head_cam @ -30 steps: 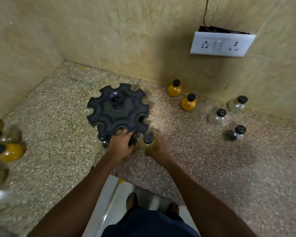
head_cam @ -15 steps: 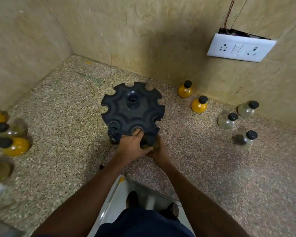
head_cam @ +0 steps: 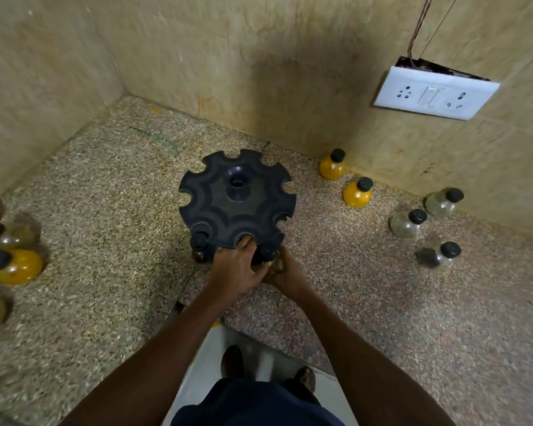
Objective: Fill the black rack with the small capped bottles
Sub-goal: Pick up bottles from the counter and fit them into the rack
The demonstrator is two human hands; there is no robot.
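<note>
Speckled granite counter [head_cam: 105,186] meeting beige tiled walls [head_cam: 197,56]; white switch-and-socket plate [head_cam: 434,92] on the right wall, hanging loose, thin wires [head_cam: 416,26] rising above it.

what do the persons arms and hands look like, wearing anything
Both forearms are bare right up to the bottom edge of the picture, with no sleeves in view. The left hand and right hand wear no gloves. No watch, ring or band shows on either wrist or on the fingers that can be seen.

A home kitchen corner: speckled stone counter [head_cam: 382,302], tiled walls [head_cam: 197,56], wall socket plate [head_cam: 434,92].
</note>
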